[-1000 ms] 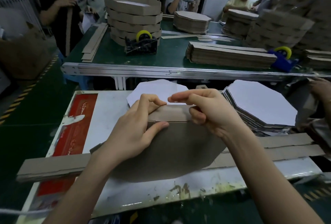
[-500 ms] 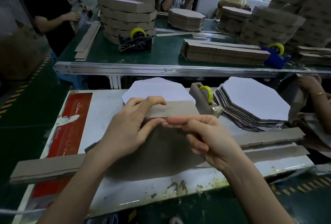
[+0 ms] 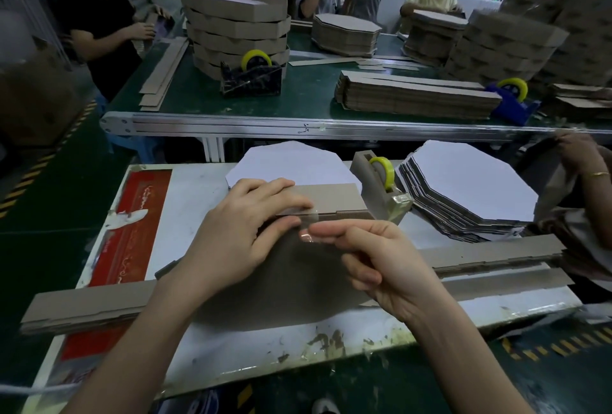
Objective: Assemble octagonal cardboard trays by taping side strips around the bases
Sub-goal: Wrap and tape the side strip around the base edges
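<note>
Grey cardboard base (image 3: 298, 284) flat on white bench (image 3: 198, 201), centre front. Along its far edge: side strip (image 3: 334, 198) stood up, clamped by L hand (image 3: 241, 234), fingers curled over top, thumb at the seam. R hand (image 3: 381, 264) pinching clear tape piece (image 3: 309, 236) betw thumb + index, tape at strip/base joint just beside L thumb. Tape dispenser (image 3: 381, 191) just R of strip, stack of white octagons (image 3: 470, 188) beyond. Spare strips (image 3: 82, 309) across bench, L + R of base.
</note>
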### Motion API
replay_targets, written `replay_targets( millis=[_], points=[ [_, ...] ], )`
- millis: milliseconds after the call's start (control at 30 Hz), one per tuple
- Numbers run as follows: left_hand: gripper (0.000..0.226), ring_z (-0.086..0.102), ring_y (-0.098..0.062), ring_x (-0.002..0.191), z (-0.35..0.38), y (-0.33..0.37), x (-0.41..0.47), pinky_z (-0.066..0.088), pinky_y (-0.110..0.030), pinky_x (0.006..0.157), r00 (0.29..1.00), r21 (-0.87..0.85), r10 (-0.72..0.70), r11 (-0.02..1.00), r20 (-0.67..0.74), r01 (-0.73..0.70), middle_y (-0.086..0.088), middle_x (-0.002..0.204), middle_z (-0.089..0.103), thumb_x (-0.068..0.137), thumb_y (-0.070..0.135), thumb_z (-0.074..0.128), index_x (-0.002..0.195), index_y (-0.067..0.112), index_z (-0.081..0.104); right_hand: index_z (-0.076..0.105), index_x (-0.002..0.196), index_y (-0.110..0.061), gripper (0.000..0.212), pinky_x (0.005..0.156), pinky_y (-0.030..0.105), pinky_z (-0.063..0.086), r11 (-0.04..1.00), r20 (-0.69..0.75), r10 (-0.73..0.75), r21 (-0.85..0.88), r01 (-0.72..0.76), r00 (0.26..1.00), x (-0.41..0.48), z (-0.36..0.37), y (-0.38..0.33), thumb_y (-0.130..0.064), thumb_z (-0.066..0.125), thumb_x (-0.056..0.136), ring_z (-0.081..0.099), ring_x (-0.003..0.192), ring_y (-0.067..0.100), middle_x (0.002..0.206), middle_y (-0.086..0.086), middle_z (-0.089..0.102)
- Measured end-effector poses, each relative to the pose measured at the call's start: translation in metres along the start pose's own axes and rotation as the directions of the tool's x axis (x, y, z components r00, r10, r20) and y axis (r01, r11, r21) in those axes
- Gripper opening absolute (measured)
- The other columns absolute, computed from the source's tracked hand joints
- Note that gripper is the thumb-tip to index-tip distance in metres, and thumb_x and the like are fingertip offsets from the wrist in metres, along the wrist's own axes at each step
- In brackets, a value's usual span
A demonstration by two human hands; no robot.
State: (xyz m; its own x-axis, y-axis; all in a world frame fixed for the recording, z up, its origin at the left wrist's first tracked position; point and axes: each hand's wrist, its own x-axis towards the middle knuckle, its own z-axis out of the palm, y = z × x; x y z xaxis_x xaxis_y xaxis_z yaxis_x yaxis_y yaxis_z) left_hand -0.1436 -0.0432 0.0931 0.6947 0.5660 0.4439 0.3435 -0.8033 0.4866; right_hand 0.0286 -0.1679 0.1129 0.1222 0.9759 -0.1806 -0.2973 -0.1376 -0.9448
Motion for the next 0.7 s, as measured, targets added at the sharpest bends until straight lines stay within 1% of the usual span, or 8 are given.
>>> replay_targets(
  millis=[67,233,367,433,500,567,633,700],
  points=[
    [0.040,0.045,-0.016,0.120,0.000,0.000,0.000,0.046,-0.036,0.091,1.000,0.013,-0.005,1.000,0.019,0.005,0.013,0.137,0.054,0.094,0.048,0.036,0.127,0.045,0.058,0.080,0.090,-0.009,0.044,0.035,0.013,0.029,1.000,-0.008,-0.001,-0.017,0.001,1.000,0.001,-0.001,0.002,0.007,0.039,0.094,0.031,0.033,0.002,0.096,0.012,0.076],
    [0.037,0.043,-0.017,0.122,-0.002,0.001,0.003,0.046,-0.038,0.094,0.997,0.043,-0.036,0.999,0.064,0.033,0.011,0.141,0.050,0.095,0.047,0.036,0.131,0.054,0.040,0.081,0.091,-0.012,0.044,0.038,0.015,0.031,0.993,-0.020,-0.031,-0.111,0.029,0.999,0.004,-0.002,0.003,0.006,0.041,0.093,0.032,0.035,0.004,0.085,0.009,0.075],
    [0.039,0.042,-0.017,0.122,-0.003,0.002,0.002,0.047,-0.036,0.090,0.996,0.094,-0.031,0.995,0.081,0.023,0.011,0.143,0.049,0.095,0.049,0.030,0.132,0.057,0.039,0.081,0.091,-0.015,0.043,0.041,0.017,0.033,0.971,-0.039,-0.055,-0.234,0.045,0.998,0.006,-0.003,0.005,0.005,0.044,0.091,0.032,0.037,0.007,0.063,0.015,0.059],
    [0.038,0.042,-0.017,0.123,-0.003,0.003,0.002,0.048,-0.035,0.086,0.996,0.108,-0.036,0.994,0.081,0.027,0.012,0.143,0.048,0.095,0.047,0.031,0.131,0.058,0.039,0.082,0.091,-0.016,0.043,0.042,0.017,0.034,0.961,-0.041,-0.070,-0.272,0.056,0.997,0.008,-0.003,0.006,0.006,0.044,0.089,0.032,0.037,0.008,0.066,0.020,0.062],
    [0.039,0.041,-0.014,0.124,-0.004,0.005,0.003,0.048,-0.035,0.086,0.995,0.098,-0.056,0.994,0.083,0.048,0.015,0.143,0.048,0.093,0.046,0.035,0.129,0.060,0.039,0.082,0.092,-0.018,0.043,0.043,0.017,0.036,0.950,-0.039,-0.082,-0.306,0.066,0.996,0.010,-0.003,0.008,0.005,0.045,0.088,0.034,0.038,0.008,0.069,0.014,0.069],
    [0.037,0.040,-0.009,0.125,-0.005,0.009,0.004,0.046,-0.034,0.090,0.994,0.051,-0.087,0.995,0.072,0.084,0.019,0.141,0.049,0.089,0.048,0.039,0.123,0.063,0.042,0.081,0.093,-0.020,0.043,0.045,0.016,0.036,0.943,-0.036,-0.082,-0.327,0.066,0.996,0.012,-0.005,0.010,0.004,0.046,0.088,0.035,0.040,0.009,0.065,0.010,0.066],
    [0.035,0.041,-0.006,0.123,-0.007,0.014,0.005,0.043,-0.033,0.092,0.993,-0.019,-0.118,0.993,0.032,0.118,0.022,0.136,0.053,0.083,0.050,0.043,0.115,0.065,0.048,0.081,0.093,-0.022,0.042,0.046,0.014,0.034,0.940,-0.038,-0.085,-0.334,0.067,0.996,0.013,-0.006,0.014,0.001,0.048,0.087,0.036,0.042,0.010,0.064,0.015,0.060],
    [0.036,0.042,-0.003,0.123,-0.007,0.017,0.008,0.042,-0.031,0.093,0.989,-0.067,-0.148,0.987,0.000,0.148,0.023,0.131,0.056,0.076,0.057,0.038,0.107,0.064,0.054,0.081,0.093,-0.025,0.039,0.046,0.013,0.033,0.939,-0.043,-0.087,-0.339,0.067,0.995,0.015,-0.005,0.016,-0.007,0.050,0.080,0.035,0.042,0.010,0.067,0.020,0.056]
  ],
)
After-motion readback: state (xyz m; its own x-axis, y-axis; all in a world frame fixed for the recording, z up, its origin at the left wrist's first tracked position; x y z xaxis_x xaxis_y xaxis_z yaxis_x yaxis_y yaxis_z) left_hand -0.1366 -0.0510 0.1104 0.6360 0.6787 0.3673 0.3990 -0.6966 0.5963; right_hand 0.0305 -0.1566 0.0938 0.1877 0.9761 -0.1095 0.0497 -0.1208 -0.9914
